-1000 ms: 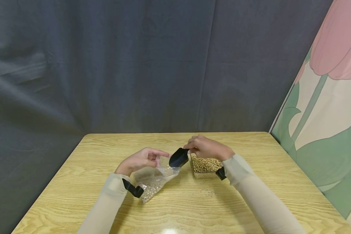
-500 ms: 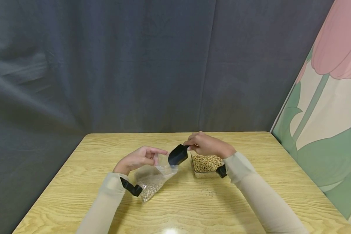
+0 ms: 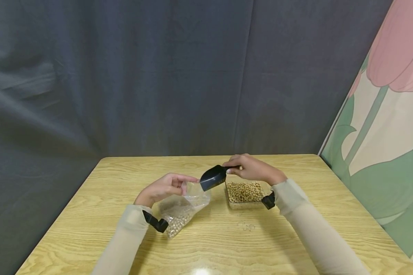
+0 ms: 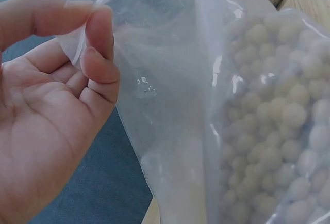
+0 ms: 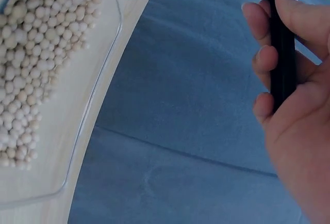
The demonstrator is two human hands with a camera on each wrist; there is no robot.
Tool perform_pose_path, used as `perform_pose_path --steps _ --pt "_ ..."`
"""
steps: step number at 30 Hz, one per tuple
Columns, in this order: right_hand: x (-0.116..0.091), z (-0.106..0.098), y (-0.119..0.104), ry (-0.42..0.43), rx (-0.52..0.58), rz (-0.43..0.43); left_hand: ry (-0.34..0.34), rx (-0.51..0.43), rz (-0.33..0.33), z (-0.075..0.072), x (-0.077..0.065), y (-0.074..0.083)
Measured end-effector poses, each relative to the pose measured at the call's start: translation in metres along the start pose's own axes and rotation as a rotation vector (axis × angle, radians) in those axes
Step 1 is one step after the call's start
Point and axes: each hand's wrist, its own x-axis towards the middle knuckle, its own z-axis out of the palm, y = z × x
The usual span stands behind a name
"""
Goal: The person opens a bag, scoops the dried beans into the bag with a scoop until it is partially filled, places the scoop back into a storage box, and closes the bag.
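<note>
My left hand (image 3: 161,188) pinches the top edge of a clear plastic bag (image 3: 197,198) between thumb and fingers. Round pale beans (image 4: 273,141) fill the bag's lower part, which leans on the table. In the head view my right hand (image 3: 252,168) grips a black scoop (image 3: 213,177) by its handle, fingers wrapped round it in the right wrist view. The scoop's lip is close beside the bag's mouth, near the left fingertips. Below the right hand stands a clear rectangular container (image 3: 246,206) holding many beans (image 5: 46,43).
The wooden table (image 3: 206,248) carries a small patch of marks (image 3: 246,227) in front of the container. A dark curtain (image 3: 172,76) hangs behind the table's far edge. At the right is a wall panel with a painted tulip (image 3: 395,49).
The right hand has moved right and slightly up, lifting the scoop out of the bag's mouth and levelling it. The left hand and bag stay nearly in place.
</note>
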Motion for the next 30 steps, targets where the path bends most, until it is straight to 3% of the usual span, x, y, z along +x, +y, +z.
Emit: perform_pose_path --steps 8,17,22,30 --pt "-0.012 -0.005 0.013 0.023 0.057 0.045 -0.037 -0.008 0.055 0.0 0.002 -0.006" --pt "-0.03 -0.014 0.027 0.023 0.036 0.091 -0.005 -0.005 0.017 0.003 0.001 -0.006" --pt "-0.042 -0.021 0.037 0.051 0.003 0.076 0.001 -0.012 0.0 0.004 0.001 -0.006" --pt "-0.057 -0.034 0.046 0.025 -0.023 0.101 -0.016 -0.021 0.014 0.005 0.001 -0.007"
